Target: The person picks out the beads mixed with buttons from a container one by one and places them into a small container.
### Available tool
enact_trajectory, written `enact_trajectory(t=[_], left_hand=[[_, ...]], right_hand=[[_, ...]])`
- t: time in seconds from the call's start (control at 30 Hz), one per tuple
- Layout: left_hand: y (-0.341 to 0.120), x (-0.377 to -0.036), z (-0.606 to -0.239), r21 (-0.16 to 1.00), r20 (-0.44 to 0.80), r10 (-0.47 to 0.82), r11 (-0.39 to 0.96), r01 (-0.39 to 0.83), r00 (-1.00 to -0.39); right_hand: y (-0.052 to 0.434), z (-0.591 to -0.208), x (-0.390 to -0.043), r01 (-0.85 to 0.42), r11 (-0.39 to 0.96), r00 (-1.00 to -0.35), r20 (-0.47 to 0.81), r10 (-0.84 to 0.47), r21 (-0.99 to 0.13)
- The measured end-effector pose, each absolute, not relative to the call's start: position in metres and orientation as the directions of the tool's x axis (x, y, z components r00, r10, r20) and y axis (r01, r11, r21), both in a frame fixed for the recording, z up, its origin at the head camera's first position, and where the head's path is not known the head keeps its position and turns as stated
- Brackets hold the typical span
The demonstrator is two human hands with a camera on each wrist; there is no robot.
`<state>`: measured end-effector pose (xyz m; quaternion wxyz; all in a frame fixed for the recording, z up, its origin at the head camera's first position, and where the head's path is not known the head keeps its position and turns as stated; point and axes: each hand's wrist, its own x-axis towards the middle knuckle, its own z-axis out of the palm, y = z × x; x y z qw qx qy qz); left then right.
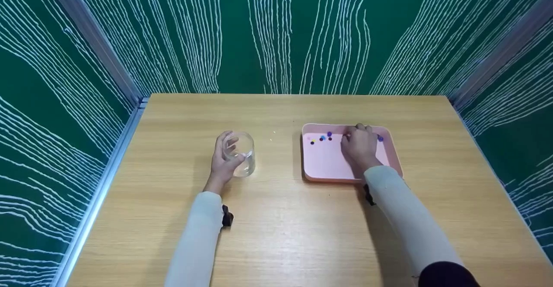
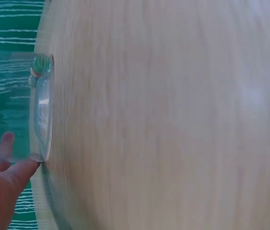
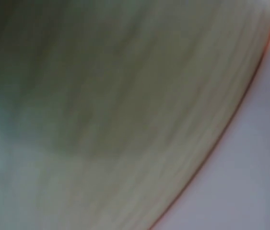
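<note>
A clear glass jar (image 1: 241,154) stands upright on the wooden table (image 1: 276,218), left of centre. My left hand (image 1: 225,155) grips it from the left side, fingers and thumb curled round its wall. In the left wrist view the jar's thick base (image 2: 41,108) meets the wood, with my thumb (image 2: 10,179) at its lower edge. A pink tray (image 1: 322,161) lies to the right, with several small coloured beads (image 1: 322,138) along its far edge. My right hand (image 1: 358,144) hovers knuckles-up over the tray's far part, its fingertips bent down and hidden. A blue bead (image 1: 380,138) shows just right of it.
Green panels with white lines (image 1: 276,32) wall the table on three sides, with metal rails (image 1: 125,148) at the corners. The right wrist view is blurred, showing only wood grain and the tray's rim (image 3: 250,91) at lower right.
</note>
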<state>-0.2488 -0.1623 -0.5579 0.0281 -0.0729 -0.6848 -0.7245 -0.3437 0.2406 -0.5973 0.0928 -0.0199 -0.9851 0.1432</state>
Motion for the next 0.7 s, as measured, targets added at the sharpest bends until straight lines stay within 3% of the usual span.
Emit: enact_trajectory(t=[0.7], left_hand=[[-0.1578,-0.2494,-0.5563,0.980,0.191,0.013,-0.059,0.190,-0.982]], right_hand=[[0.2426,-0.5982,-0.3410,0.005,0.949,-0.976,0.205,0.073,-0.314]])
